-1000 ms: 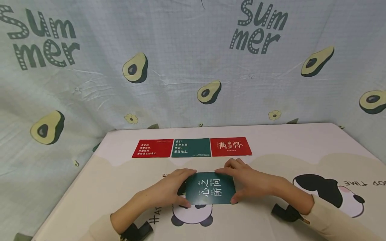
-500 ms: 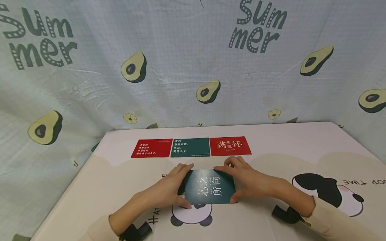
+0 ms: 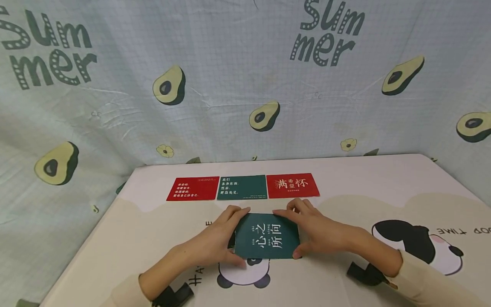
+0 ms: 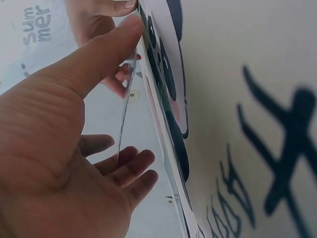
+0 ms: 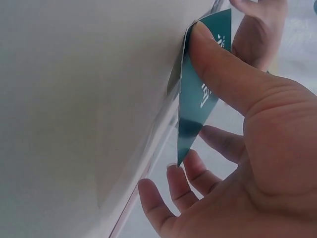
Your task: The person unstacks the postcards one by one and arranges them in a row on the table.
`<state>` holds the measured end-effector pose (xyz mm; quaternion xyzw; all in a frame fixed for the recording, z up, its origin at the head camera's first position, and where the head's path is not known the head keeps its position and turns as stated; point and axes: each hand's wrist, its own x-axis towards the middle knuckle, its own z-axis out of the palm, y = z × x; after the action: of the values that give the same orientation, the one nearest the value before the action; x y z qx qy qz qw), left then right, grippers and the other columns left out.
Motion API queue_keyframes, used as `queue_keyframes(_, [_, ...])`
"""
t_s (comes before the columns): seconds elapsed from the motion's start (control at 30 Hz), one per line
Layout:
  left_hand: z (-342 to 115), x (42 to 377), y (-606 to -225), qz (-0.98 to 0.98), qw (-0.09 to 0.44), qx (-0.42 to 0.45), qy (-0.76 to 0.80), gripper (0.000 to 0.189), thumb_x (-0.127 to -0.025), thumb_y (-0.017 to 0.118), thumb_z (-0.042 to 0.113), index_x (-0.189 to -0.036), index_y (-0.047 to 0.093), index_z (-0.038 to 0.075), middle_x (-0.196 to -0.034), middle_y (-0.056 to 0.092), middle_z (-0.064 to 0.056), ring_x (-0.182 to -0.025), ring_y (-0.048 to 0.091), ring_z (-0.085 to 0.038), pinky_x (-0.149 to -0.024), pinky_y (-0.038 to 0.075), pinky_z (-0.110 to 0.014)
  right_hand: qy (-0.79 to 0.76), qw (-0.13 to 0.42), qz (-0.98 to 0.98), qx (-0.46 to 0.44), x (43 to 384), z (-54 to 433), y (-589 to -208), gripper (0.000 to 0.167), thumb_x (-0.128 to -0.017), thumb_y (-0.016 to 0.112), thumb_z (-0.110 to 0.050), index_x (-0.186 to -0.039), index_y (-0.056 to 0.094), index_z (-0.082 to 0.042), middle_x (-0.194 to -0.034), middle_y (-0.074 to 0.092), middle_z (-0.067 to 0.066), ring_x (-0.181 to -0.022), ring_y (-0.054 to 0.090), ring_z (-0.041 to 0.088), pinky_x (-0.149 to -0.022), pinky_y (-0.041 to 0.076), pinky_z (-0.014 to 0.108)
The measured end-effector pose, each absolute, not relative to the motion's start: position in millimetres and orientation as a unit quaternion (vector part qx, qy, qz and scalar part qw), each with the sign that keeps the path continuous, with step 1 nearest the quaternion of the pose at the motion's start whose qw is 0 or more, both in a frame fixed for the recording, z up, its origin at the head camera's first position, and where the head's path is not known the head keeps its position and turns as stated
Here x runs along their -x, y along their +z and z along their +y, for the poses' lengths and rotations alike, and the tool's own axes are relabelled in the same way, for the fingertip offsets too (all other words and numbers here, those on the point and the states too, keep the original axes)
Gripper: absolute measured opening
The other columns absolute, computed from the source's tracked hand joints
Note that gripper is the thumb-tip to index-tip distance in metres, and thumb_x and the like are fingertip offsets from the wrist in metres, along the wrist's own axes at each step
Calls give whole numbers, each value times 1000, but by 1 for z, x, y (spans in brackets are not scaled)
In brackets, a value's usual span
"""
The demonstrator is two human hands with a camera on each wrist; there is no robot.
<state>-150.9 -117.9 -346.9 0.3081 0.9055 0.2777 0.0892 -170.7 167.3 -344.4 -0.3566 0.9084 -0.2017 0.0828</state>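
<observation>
A dark green card (image 3: 266, 236) with white characters is held over the middle of the table. Its far edge is raised above the table while the near edge stays low, as both wrist views show. My left hand (image 3: 216, 238) spans the card's left side, thumb by the near corner and fingers at the far one. In the left wrist view the card (image 4: 126, 109) appears almost edge-on between thumb and fingers. On the right side, my right hand (image 3: 320, 230) grips the card between the thumb at the near edge and fingers at the far edge.
Farther back lies a row of cards: a red one (image 3: 193, 189), a green one (image 3: 242, 187) and another red one (image 3: 293, 186). The pale table (image 3: 126, 238) has printed pandas and lettering. An avocado-patterned cloth (image 3: 215, 51) hangs behind it.
The far edge of the green card has tilted up a little, with the left fingers rising alongside. Its near edge has barely moved. The row of cards behind stays put.
</observation>
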Motion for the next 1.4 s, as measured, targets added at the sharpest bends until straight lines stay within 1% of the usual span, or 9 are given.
queue_keyframes(0.2, [-115,152,-348,913,62,-326,239,106,-67,87,35,-149,25,9,-140,34,-5,-123,38,-20,-100,43,-37,-201,94,905,362,172,170,-345,95,-67,84,-42,-147,36,-22,-121,34,-7,-117,32,17,-89,50,31])
queue_keyframes(0.33, [-115,153,-348,919,56,-318,228,102,-68,85,40,-148,29,9,-143,35,-4,-126,37,-21,-99,44,-41,-193,111,908,354,172,172,-344,98,-67,83,-48,-148,33,-26,-126,33,-8,-119,31,16,-93,48,34])
queue_keyframes(0.43, [-114,155,-347,919,53,-310,238,100,-68,84,40,-148,31,11,-144,35,-3,-127,37,-20,-96,46,-40,-189,117,912,345,171,174,-341,102,-65,81,-54,-149,30,-29,-130,31,-7,-123,31,18,-95,47,37])
queue_keyframes(0.6, [-109,159,-343,919,22,-314,238,99,-67,85,42,-147,33,14,-143,36,-2,-127,37,-19,-97,45,-38,-191,93,916,340,171,180,-336,107,-61,81,-57,-150,27,-31,-135,29,-6,-127,29,21,-97,46,42])
queue_keyframes(0.77, [-102,164,-341,915,-5,-321,245,100,-67,85,44,-146,34,11,-141,39,-3,-129,38,-21,-102,40,-41,-196,77,918,337,174,187,-333,106,-63,84,-51,-150,26,-32,-139,27,-2,-130,26,26,-97,44,50])
queue_keyframes(0.93, [-94,168,-341,915,-18,-320,246,100,-68,85,44,-146,34,9,-140,39,-5,-128,41,-23,-101,41,-40,-191,63,917,345,179,195,-330,103,-65,83,-48,-150,28,-29,-142,28,0,-132,24,26,-99,38,57])
queue_keyframes(1.13, [-85,176,-342,911,-29,-327,250,99,-68,84,42,-146,34,7,-141,39,-7,-126,42,-24,-99,44,-40,-206,53,908,360,187,210,-328,98,-68,82,-48,-149,32,-24,-143,29,3,-132,26,31,-99,39,56])
queue_keyframes(1.27, [-79,181,-342,911,-35,-329,247,100,-69,84,44,-146,34,6,-142,38,-9,-128,40,-24,-99,44,-40,-217,55,905,361,192,219,-326,94,-70,81,-46,-148,33,-26,-144,27,4,-133,25,32,-99,42,52])
queue_keyframes(1.4, [-73,187,-342,910,-48,-330,249,99,-69,83,45,-146,33,6,-142,37,-9,-128,39,-24,-99,44,-39,-223,51,906,357,196,227,-324,91,-72,81,-45,-148,34,-26,-145,27,4,-134,24,32,-99,41,52])
